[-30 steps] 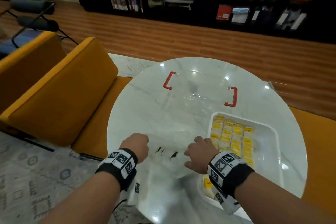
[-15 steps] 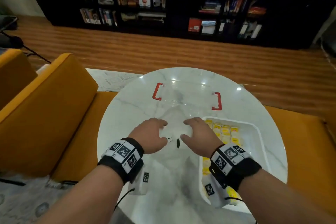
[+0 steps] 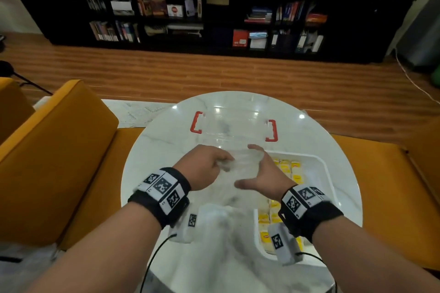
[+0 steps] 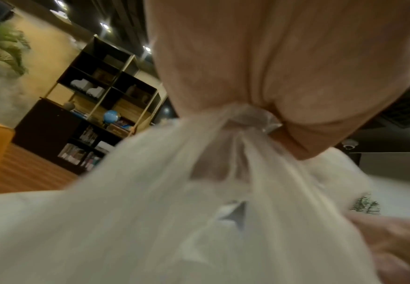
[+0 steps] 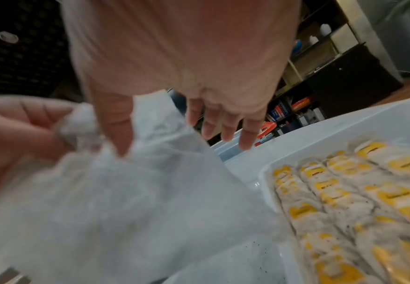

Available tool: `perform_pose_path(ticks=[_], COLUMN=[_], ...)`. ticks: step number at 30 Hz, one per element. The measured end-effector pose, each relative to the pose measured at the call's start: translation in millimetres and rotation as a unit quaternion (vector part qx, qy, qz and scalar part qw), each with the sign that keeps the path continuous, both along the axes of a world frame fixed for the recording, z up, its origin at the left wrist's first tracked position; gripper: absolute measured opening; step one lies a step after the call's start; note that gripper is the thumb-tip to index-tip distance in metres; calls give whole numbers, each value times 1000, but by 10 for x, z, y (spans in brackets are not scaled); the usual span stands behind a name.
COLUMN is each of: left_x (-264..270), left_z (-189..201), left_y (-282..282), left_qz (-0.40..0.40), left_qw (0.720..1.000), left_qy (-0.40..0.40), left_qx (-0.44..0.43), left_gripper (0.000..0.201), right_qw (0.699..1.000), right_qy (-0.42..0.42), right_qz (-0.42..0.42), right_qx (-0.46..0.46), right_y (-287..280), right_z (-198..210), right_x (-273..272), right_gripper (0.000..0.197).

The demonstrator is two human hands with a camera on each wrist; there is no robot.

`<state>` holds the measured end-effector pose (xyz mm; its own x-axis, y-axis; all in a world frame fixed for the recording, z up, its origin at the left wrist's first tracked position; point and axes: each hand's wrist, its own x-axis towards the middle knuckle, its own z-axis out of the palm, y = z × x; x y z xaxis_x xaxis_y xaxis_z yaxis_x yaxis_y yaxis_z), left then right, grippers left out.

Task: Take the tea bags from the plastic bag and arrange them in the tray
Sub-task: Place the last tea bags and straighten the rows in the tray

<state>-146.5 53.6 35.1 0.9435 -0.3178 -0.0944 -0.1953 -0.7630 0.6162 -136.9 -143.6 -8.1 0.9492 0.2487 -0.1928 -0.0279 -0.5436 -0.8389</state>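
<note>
A thin translucent plastic bag (image 3: 228, 195) hangs above the round table, lifted by its bunched top. My left hand (image 3: 202, 166) grips that gathered neck (image 4: 247, 119) in a closed fist. My right hand (image 3: 259, 173) is open, fingers (image 5: 223, 126) straight, palm against the bag's right side (image 5: 126, 192). The white tray (image 3: 326, 173) lies to the right with rows of yellow-labelled tea bags (image 3: 285, 169) in it, seen close in the right wrist view as tea bags (image 5: 344, 192). I cannot tell what is inside the plastic bag.
A clear plastic box lid with red handles (image 3: 233, 126) lies on the white marble table (image 3: 162, 150) behind my hands. Yellow seats (image 3: 59, 150) flank the table on the left and right. A dark bookshelf (image 3: 214, 19) stands across the wooden floor.
Both hands rose from the table's near edge toward its middle, taking the bag up with them. My left hand gathered the bag's top; my right hand opened against its side.
</note>
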Motion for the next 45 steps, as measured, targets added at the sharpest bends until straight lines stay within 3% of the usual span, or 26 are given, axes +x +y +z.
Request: perform_pose_path(ticks=[1, 2, 4, 5, 7, 10, 13, 17, 21, 25, 27, 29, 31, 33, 35, 37, 39, 42, 43, 45], left_x=[-2, 1, 25, 42, 76, 110, 69, 37, -50, -193, -268, -348, -387, -429, -464, -482, -461, -407, -375, -315], left_z=[50, 92, 160, 196, 308, 481, 592, 676, 755, 729, 693, 594, 399, 196, 41, -82, -130, -66, -37, 76], left_y=[-65, -142, -292, -352, -472, -622, -859, -1231, -1572, -1749, -1777, -1794, -1818, -1897, -2006, -2064, -1996, -1721, -1612, -1469], left_qz=[-15, -25, -34, -34, -12, 41, 84, 127, 157, 213, 213, 211, 195, 152, 117, 138, 176, 187, 171, 103], left_qw=[1000, 999, 997, 994, 987, 969, 951, 929, 871, 847, 859, 887, 941, 984, 992, 987, 980, 979, 985, 986], left_qy=[-5, -9, -24, -35, -65, -119, -147, -126, -95, -104, -118, -85, -41, -16, -12, -16, -24, -15, -7, -25], left_qx=[-15, -33, -72, -93, -145, -213, -259, -323, -455, -475, -451, -403, -275, -94, -48, -78, -88, -81, -39, 131], left_gripper=[44, 43, 44, 46, 50, 53, 53, 45, 29, 20, 21, 37, 50, 54, 47, 31, 24, 24, 25, 17], right_qw=[998, 993, 988, 992, 999, 991, 989, 989, 989, 992, 991, 993, 998, 988, 982, 988, 940, 954, 965, 970], right_qy=[10, 9, -12, -5, -7, -27, -43, -65, -69, -42, -36, -12, 33, 63, 90, 129, 183, 106, 81, 49], right_qz=[44, 84, 103, 73, 45, 73, 91, 106, 31, -40, -40, -46, -48, -60, -50, -32, -84, -58, -32, 9], right_qx=[45, 80, 111, 107, 20, -106, -109, -78, -129, -111, -119, -104, 5, 124, 158, 83, 276, 275, 247, 238], right_y=[28, 70, 139, 152, 74, -183, -492, -800, -1123, -1427, -1494, -1511, -1515, -1455, -1284, -1161, -1133, -1262, -1279, -1239], right_z=[56, 83, 55, 28, 2, -49, 20, 120, 135, 176, 144, 114, 140, 244, 428, 544, 447, 284, 273, 304], right_x=[-30, -44, -44, -45, -35, -20, -9, -19, 95, 135, 183, 214, 204, 143, 42, -12, 0, -6, -32, -33], right_gripper=[103, 98, 69, 51, 29, 17, 13, 20, 11, 11, 9, 15, 27, 26, 15, 15, 18, 26, 39, 55])
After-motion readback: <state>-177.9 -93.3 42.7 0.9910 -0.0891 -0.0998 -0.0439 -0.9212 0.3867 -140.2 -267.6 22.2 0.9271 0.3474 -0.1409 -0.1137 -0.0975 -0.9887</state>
